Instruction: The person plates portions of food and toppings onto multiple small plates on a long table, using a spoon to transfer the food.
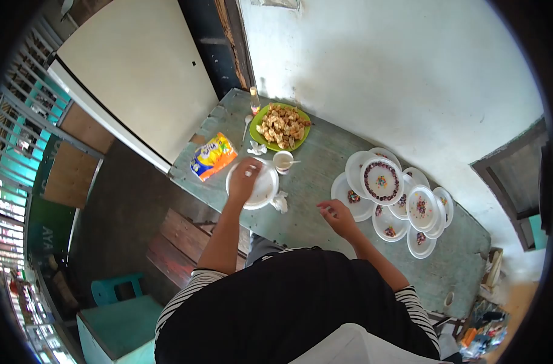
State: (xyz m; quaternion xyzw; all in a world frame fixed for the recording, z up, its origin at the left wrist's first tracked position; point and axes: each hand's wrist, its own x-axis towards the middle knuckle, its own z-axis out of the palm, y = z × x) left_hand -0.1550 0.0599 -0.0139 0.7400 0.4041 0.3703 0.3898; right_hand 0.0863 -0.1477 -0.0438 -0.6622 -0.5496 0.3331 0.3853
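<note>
My left hand [246,177] is over a white round plate [265,193] at the table's left side. Its fingers are bent together around a small whitish bit that I cannot make out. My right hand [337,217] hovers over the table left of a group of white plates, fingers loosely curled and apart, with nothing clear in them. The nearest of these plates [343,187] bears small dark and coloured pieces. On the top plate [382,171], dark round pieces form a ring around a coloured cluster. A white cup [283,161] with a stick or spoon handle stands beside my left hand's plate.
Behind the cup is a green plate [306,134] heaped with brown fried-looking food. A bottle [254,100], a spoon [246,126], crumpled tissues [280,202] and an orange-blue packet [214,156] lie around the left side. A wall borders the table's back; a turquoise stool [115,288] stands on the floor.
</note>
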